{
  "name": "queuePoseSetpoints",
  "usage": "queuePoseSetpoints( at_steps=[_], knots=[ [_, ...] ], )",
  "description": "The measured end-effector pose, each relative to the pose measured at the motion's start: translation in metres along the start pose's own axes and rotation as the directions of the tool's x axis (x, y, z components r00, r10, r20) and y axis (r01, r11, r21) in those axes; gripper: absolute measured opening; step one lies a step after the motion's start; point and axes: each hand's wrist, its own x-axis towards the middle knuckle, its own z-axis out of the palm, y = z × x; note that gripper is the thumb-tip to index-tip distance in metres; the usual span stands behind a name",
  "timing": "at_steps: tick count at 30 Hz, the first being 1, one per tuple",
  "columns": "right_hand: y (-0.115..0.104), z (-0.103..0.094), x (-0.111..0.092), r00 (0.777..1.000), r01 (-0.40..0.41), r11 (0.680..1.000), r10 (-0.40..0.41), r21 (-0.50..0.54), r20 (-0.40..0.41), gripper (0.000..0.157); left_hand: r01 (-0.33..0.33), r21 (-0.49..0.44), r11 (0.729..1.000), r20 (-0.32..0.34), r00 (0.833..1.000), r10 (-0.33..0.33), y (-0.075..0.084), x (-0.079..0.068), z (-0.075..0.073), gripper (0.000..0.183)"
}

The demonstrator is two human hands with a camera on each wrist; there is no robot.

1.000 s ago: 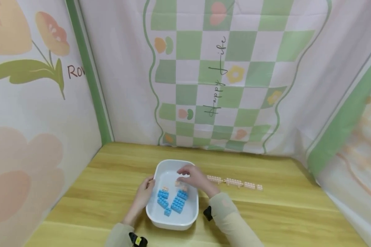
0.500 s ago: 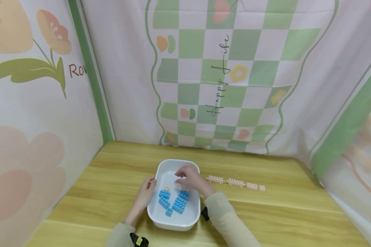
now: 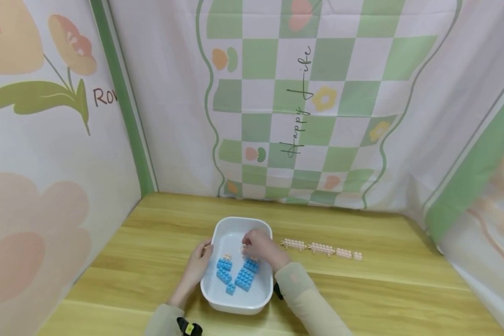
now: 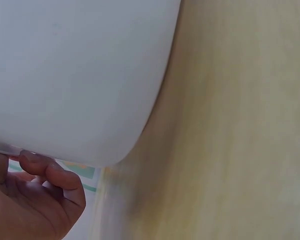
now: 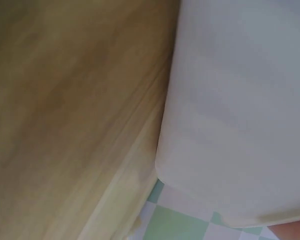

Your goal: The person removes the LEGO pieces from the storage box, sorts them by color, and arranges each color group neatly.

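Note:
A white plastic basin (image 3: 235,306) stands on the wooden table, holding several blue building bricks (image 3: 244,279) and a few small peach ones. My left hand (image 3: 198,262) grips the basin's left rim; in the left wrist view its curled fingers (image 4: 65,180) are at the edge. Inside the basin, my right hand (image 3: 263,248) has its thumb and fingers brought together on a small peach building brick (image 3: 243,249), partly hidden by them. Another peach brick (image 3: 227,257) lies by the blue ones on the left. The right wrist view shows mainly the basin's outer wall (image 5: 230,110).
Right of the basin, a row of joined peach bricks (image 3: 320,248) lies on the wooden table (image 3: 361,289), with a small separate piece (image 3: 358,256) at its right end. Behind the table hangs a green-and-white checked curtain (image 3: 258,58). A flower-printed curtain (image 3: 63,154) is at the left.
My right hand has lowered toward the peach bricks, and its spread thumb and fingers have come together. The left hand stays on the rim.

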Motion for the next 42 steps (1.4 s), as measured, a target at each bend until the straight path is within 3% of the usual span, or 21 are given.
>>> queuePoseSetpoints(
  at_steps=[12, 25, 35, 42],
  knots=[
    [0.001, 0.003, 0.002, 1.0, -0.024, 1.0, 0.024, -0.019, 0.015, 0.006, -0.007, 0.006, 1.0, 0.01, 1.0, 0.007, 0.0, 0.0, -0.001, 0.048],
    [-0.002, 0.0, -0.002, 0.999, 0.034, 0.998, -0.034, 0.057, 0.01, 0.015, -0.01, 0.015, 1.0, -0.005, 1.0, 0.01, -0.003, 0.001, 0.0, 0.044],
    [0.004, -0.001, -0.005, 0.973, 0.199, 0.969, -0.179, 0.145, -0.144, 0.026, -0.019, 0.019, 1.0, -0.01, 1.0, 0.02, -0.004, 0.002, 0.002, 0.043],
    [0.006, -0.002, -0.008, 0.957, 0.221, 0.953, -0.171, 0.206, -0.233, 0.028, -0.015, 0.031, 0.999, -0.013, 1.0, 0.016, -0.003, 0.001, 0.001, 0.044]
  ],
)
